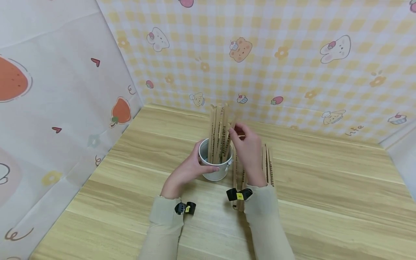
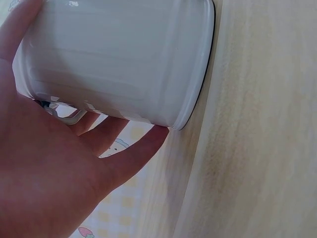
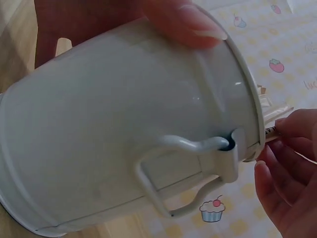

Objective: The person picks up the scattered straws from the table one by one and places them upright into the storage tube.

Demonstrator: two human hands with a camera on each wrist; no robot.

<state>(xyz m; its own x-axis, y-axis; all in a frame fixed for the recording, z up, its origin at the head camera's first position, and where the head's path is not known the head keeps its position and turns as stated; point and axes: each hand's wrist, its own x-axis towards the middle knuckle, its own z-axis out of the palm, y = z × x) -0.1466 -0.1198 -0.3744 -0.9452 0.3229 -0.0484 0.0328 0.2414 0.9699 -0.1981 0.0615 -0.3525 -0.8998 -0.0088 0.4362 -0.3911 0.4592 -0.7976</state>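
A small white pail [image 1: 217,175] stands on the wooden table, with several long, thin brown paper-wrapped sticks [image 1: 218,133] upright in it, black print along them. My left hand [image 1: 191,164] grips the pail from the left, thumb across the front near the rim; in the left wrist view its fingers [image 2: 133,153] spread along the wall. Over the pail's right rim, my right hand [image 1: 248,146] pinches one brown stick [image 3: 270,132] between thumb and fingertips, its lower part inside the pail. A looped handle [image 3: 178,173] hangs on the pail's side.
More brown sticks [image 1: 269,168] lie on the table [image 1: 325,187] to the right of the pail, partly hidden under my right hand and forearm. Behind the table hangs a yellow checked cloth [image 1: 292,72]; a white printed cloth [image 1: 74,90] hangs at the left.
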